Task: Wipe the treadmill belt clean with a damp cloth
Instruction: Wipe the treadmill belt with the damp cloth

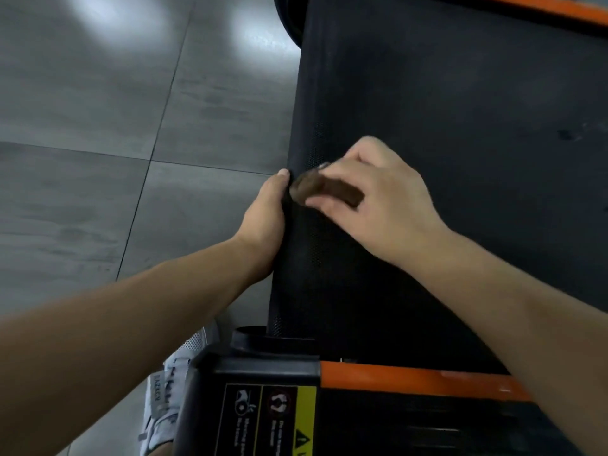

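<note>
The black treadmill belt [444, 126] fills the right half of the view, curving down over its rear roller at the left edge. My left hand [266, 222] grips that rounded belt edge, thumb on top and fingers hidden underneath. My right hand [378, 205] holds a small dark brown cloth [325, 190] bunched under its fingers and presses it on the belt right beside my left thumb. Most of the cloth is hidden under the fingers.
Grey floor tiles [98, 143] lie to the left. The treadmill's black rear end cap [250, 406] with warning stickers and an orange side rail [411, 378] sit at the bottom. A white shoe [167, 390] stands beside the cap. Another orange rail [543, 8] runs along the top right.
</note>
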Action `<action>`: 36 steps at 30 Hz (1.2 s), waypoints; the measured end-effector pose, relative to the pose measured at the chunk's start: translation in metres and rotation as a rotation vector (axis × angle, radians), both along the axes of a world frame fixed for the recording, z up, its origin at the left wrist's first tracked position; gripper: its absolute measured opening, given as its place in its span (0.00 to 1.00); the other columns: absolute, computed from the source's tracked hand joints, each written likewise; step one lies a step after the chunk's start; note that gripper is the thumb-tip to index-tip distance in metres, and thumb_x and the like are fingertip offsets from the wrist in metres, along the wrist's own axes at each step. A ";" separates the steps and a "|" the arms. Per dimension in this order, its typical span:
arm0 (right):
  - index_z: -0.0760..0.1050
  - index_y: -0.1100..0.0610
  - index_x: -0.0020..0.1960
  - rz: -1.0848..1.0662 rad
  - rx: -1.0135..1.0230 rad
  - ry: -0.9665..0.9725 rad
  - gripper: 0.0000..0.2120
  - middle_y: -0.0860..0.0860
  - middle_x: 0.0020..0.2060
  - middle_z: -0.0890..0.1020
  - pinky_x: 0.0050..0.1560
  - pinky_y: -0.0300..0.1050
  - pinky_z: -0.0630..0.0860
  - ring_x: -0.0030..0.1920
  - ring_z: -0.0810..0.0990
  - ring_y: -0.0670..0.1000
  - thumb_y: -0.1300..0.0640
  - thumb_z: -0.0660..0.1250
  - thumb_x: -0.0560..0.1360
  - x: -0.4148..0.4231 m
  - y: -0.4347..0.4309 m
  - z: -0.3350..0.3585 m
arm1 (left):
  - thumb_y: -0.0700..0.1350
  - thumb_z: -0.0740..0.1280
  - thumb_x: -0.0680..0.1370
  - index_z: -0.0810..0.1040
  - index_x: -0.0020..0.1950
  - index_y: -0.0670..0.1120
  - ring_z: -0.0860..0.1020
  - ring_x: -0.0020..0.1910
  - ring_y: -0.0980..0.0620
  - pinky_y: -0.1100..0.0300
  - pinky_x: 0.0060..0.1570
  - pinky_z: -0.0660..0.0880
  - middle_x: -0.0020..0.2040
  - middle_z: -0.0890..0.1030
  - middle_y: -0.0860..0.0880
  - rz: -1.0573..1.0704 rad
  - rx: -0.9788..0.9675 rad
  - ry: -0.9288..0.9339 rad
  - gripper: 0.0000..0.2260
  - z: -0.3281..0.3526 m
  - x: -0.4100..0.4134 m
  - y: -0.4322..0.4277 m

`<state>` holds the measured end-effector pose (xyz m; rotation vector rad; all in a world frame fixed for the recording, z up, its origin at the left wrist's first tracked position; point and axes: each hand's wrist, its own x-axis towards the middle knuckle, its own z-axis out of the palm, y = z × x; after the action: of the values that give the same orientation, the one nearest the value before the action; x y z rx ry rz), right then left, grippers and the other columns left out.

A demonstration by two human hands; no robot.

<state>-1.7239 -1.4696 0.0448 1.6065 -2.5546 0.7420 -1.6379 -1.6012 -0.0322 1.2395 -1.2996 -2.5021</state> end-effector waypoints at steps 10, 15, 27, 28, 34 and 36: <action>0.81 0.50 0.54 -0.205 0.009 0.042 0.16 0.50 0.45 0.74 0.47 0.50 0.75 0.47 0.76 0.53 0.40 0.69 0.75 -0.071 0.000 0.004 | 0.55 0.61 0.84 0.69 0.73 0.53 0.78 0.56 0.57 0.59 0.54 0.76 0.59 0.78 0.56 -0.143 -0.455 -0.007 0.18 0.041 -0.035 -0.020; 0.80 0.50 0.54 -0.263 0.031 -0.020 0.12 0.48 0.47 0.73 0.48 0.45 0.72 0.49 0.75 0.50 0.44 0.71 0.75 -0.087 -0.001 0.004 | 0.48 0.63 0.83 0.64 0.78 0.50 0.65 0.73 0.50 0.53 0.73 0.63 0.75 0.65 0.50 -0.279 -0.963 0.024 0.23 0.054 -0.063 -0.032; 0.79 0.48 0.62 -0.474 -0.041 -0.032 0.14 0.51 0.53 0.75 0.50 0.42 0.68 0.52 0.75 0.50 0.46 0.68 0.78 -0.237 -0.098 -0.001 | 0.55 0.53 0.83 0.47 0.83 0.48 0.37 0.81 0.44 0.45 0.80 0.43 0.82 0.39 0.41 -0.593 -1.420 -0.250 0.30 0.063 -0.124 -0.017; 0.79 0.47 0.62 -0.391 -0.038 -0.016 0.14 0.51 0.52 0.76 0.50 0.42 0.67 0.51 0.74 0.49 0.46 0.68 0.78 -0.230 -0.105 -0.003 | 0.57 0.53 0.83 0.47 0.83 0.48 0.37 0.81 0.44 0.45 0.80 0.43 0.82 0.39 0.41 -0.591 -1.431 -0.250 0.31 0.063 -0.124 -0.018; 0.81 0.47 0.59 -0.334 0.014 0.059 0.14 0.52 0.50 0.79 0.49 0.45 0.70 0.53 0.77 0.54 0.44 0.69 0.76 -0.272 -0.106 0.004 | 0.61 0.49 0.79 0.46 0.83 0.49 0.38 0.81 0.44 0.45 0.80 0.44 0.82 0.40 0.41 -0.582 -1.496 -0.266 0.35 0.058 -0.124 -0.016; 0.80 0.48 0.58 -0.554 -0.019 0.008 0.14 0.53 0.54 0.80 0.50 0.46 0.71 0.55 0.78 0.55 0.43 0.69 0.76 -0.298 -0.108 0.005 | 0.62 0.48 0.78 0.45 0.83 0.50 0.37 0.81 0.44 0.45 0.80 0.44 0.82 0.39 0.41 -0.599 -1.505 -0.271 0.36 0.057 -0.125 -0.015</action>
<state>-2.0220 -1.5777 0.0502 0.8122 -2.7641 0.6863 -1.7624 -1.6166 0.0251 0.7392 -2.9198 -0.7121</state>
